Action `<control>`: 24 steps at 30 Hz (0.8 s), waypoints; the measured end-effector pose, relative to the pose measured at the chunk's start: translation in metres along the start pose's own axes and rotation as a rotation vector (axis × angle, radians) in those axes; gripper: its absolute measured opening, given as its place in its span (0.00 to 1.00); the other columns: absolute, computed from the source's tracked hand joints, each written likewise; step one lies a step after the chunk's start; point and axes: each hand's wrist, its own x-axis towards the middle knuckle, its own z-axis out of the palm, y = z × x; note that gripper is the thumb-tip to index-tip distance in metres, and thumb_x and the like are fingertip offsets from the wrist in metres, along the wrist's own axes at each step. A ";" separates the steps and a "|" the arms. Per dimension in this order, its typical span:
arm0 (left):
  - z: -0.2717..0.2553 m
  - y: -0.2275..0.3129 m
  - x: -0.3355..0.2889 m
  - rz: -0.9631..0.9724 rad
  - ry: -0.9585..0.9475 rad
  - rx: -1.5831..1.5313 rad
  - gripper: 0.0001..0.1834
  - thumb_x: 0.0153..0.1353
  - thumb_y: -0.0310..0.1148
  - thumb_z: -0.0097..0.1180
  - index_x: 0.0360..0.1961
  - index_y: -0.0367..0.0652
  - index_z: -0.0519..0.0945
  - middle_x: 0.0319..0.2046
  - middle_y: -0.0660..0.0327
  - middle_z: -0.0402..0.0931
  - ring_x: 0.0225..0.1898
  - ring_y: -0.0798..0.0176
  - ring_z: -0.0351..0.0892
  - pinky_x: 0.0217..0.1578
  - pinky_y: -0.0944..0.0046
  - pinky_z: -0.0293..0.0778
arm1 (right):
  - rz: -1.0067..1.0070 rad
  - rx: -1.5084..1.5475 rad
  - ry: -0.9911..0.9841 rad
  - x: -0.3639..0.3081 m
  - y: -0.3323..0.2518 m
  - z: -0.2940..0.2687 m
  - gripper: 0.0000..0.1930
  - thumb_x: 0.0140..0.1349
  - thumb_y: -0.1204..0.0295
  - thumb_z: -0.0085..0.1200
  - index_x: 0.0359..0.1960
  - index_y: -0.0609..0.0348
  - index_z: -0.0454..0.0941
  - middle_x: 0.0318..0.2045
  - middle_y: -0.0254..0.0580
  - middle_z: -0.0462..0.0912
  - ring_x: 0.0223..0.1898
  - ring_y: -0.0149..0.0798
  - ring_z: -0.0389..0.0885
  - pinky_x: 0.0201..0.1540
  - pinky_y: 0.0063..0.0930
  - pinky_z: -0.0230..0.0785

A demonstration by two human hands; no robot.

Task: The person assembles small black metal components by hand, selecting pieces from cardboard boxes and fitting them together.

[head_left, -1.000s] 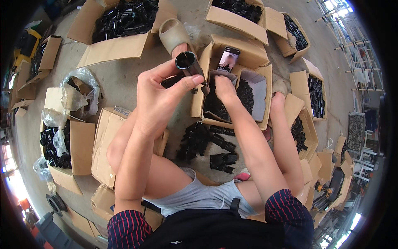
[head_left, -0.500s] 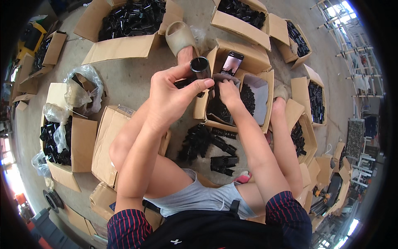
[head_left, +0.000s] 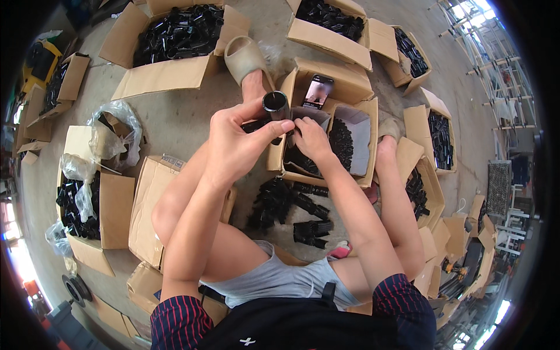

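A black cylindrical tube (head_left: 275, 102) with an open round end facing up is pinched between the thumb and fingers of my left hand (head_left: 231, 143). Close on its right, my right hand (head_left: 312, 139) has its fingertips drawn together beside the tube's lower part. What those fingertips hold, if anything, is too small to make out. Below both hands stands an open cardboard box (head_left: 368, 175) with grey-lined compartments. Small black pieces (head_left: 340, 144) fill part of its right compartment, and more black pieces lie under my right hand. A phone (head_left: 318, 91) leans at the box's far side.
Black tubes (head_left: 271, 204) lie heaped on the floor between my legs. Cartons of black parts surround me: one at far left (head_left: 160, 73), one at far right (head_left: 361, 52), another at left (head_left: 116, 204) with clear plastic bags. A flattened carton (head_left: 146, 204) lies by my left knee.
My right hand has come up out of the box's compartment and moved left to the tube. My left hand still holds the tube, slightly lower in the picture.
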 end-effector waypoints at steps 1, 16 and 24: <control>0.001 0.001 0.000 -0.002 0.002 -0.001 0.13 0.57 0.24 0.70 0.44 0.33 0.86 0.30 0.66 0.84 0.33 0.79 0.75 0.37 0.74 0.73 | 0.039 0.082 0.038 0.001 0.001 -0.001 0.08 0.61 0.73 0.57 0.40 0.63 0.79 0.39 0.51 0.81 0.46 0.55 0.80 0.52 0.47 0.75; 0.009 -0.007 -0.002 -0.238 -0.125 -0.356 0.15 0.61 0.25 0.68 0.49 0.32 0.84 0.40 0.63 0.85 0.41 0.74 0.81 0.47 0.72 0.76 | 0.242 1.752 0.361 -0.068 -0.086 -0.108 0.06 0.72 0.77 0.51 0.47 0.64 0.75 0.47 0.49 0.83 0.43 0.36 0.86 0.49 0.28 0.80; 0.019 -0.012 -0.009 -0.357 -0.259 -0.322 0.17 0.61 0.32 0.68 0.50 0.37 0.84 0.42 0.61 0.86 0.46 0.69 0.82 0.55 0.66 0.72 | 0.168 1.217 0.256 -0.087 -0.108 -0.157 0.10 0.68 0.81 0.56 0.49 0.67 0.81 0.40 0.38 0.84 0.41 0.30 0.84 0.48 0.22 0.78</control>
